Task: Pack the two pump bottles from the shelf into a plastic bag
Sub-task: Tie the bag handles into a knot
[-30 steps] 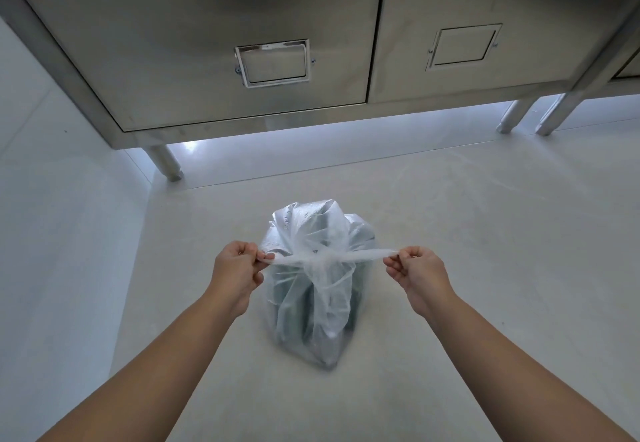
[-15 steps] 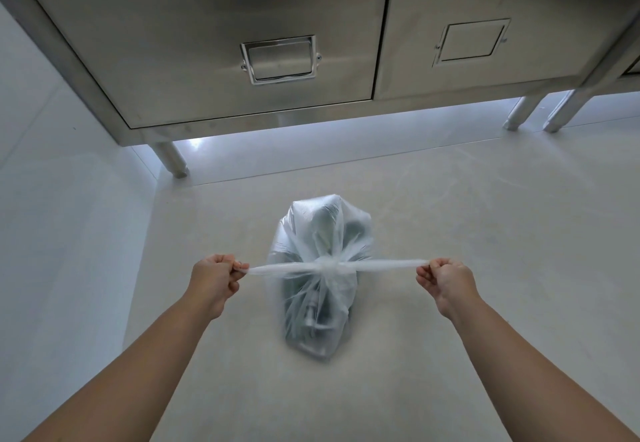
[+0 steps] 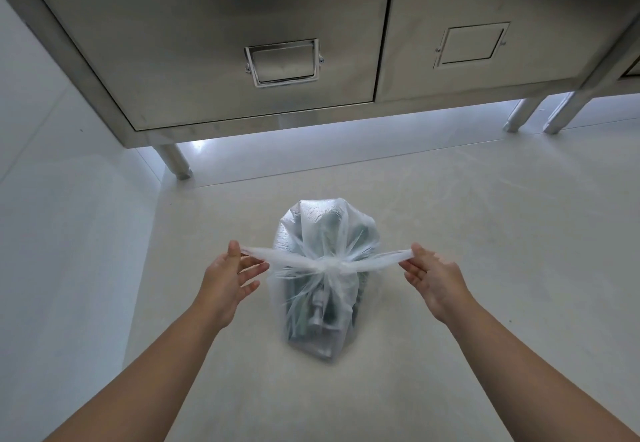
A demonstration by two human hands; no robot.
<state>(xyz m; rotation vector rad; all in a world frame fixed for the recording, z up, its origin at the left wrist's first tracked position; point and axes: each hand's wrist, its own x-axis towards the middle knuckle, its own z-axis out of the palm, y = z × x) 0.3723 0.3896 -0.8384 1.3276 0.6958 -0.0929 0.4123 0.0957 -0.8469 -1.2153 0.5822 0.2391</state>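
On the pale floor (image 3: 450,233), near a steel cabinet: my two bare hands work the tied top of a plastic bag.
Bag: the clear plastic bag (image 3: 323,233) stands on the floor between my forearms, its neck gathered into a knot (image 3: 327,266) at mid-height.
Contents: the pump bottles (image 3: 317,306) show as dark, blurred shapes through the film, below the knot; one pump head is just readable, the rest I cannot make out.
Left hand: my left hand (image 3: 228,277) is left of the bag, fingers spread and loose, with the left tail of the bag (image 3: 270,255) draped over my thumb and forefinger rather than squeezed.
Right hand: my right hand (image 3: 431,277) is right of the bag, fingers likewise fanned apart, the right tail (image 3: 381,259) lying across my fingertips.
Tails: both run almost level out from the knot, one to each hand.
Relation: the knot sits midway between my hands, the bag's body just below and slightly farther than my fingers.
Backdrop: the cabinet (image 3: 207,43) fills the far side, raised on legs (image 3: 175,159), with a white wall (image 3: 62,233) at left.
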